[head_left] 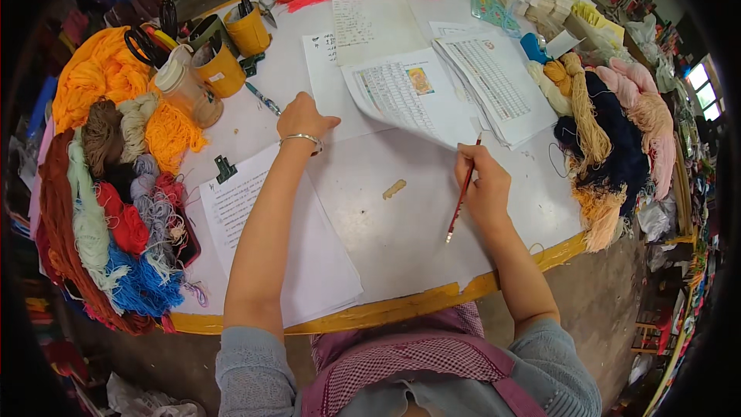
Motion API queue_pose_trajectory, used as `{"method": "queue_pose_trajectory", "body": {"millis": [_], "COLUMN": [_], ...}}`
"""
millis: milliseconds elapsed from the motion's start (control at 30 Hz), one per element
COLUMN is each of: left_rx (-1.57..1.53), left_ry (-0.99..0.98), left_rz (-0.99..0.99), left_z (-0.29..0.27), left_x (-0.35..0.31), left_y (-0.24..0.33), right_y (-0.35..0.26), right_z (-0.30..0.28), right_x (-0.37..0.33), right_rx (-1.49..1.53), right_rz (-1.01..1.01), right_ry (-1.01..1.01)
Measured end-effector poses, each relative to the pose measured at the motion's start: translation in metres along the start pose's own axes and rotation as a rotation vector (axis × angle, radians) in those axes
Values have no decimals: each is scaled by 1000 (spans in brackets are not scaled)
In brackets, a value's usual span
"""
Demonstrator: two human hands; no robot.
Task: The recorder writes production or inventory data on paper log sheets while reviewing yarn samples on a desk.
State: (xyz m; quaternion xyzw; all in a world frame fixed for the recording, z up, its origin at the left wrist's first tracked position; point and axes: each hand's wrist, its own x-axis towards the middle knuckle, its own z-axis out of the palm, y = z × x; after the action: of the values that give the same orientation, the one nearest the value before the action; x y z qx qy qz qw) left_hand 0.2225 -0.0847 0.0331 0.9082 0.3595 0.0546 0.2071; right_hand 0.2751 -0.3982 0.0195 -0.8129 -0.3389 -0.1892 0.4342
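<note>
My right hand [485, 182] is closed around a dark red pencil [461, 197], which slants down toward me. Its fingertips are at the near corner of a printed sheet [386, 96] with a table and a small coloured picture; that sheet's near edge curls up off the desk. My left hand [306, 119], with a bangle at the wrist, lies at the left edge of the papers. Its thumb sticks out to the right and the other fingers are partly hidden; I see nothing held in it. Just beyond it lies a pen [263, 98].
Yarn hanks, orange [100, 77] and other colours, crowd the left; navy yarn [614, 135] and pale hanks lie right. A plastic jar [187, 93] stands near yellow cups [218, 69]. Clipped papers [297, 255] lie under my left forearm, and a paper stack [502, 85] is farther right.
</note>
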Motion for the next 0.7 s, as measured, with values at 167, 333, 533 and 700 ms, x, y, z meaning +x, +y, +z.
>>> {"method": "queue_pose_trajectory", "body": {"millis": [167,333,533,700], "left_rx": [8,-462,-472,-848], "left_ry": [-111,18,132,-111], "left_rz": [-10,123,194,249], "left_z": [5,9,8,11], "left_x": [1,-17,-37,-55], "left_y": [-9,-3,38,60], "right_y": [3,-3,-19,-18], "right_z": [7,9,22,50], "right_x": [-5,-5,14,34], "right_rx": [-107,-39,-158,-202], "right_rz": [-179,-76,-278,-355], "right_ry": [-72,-106,-210,-197]}}
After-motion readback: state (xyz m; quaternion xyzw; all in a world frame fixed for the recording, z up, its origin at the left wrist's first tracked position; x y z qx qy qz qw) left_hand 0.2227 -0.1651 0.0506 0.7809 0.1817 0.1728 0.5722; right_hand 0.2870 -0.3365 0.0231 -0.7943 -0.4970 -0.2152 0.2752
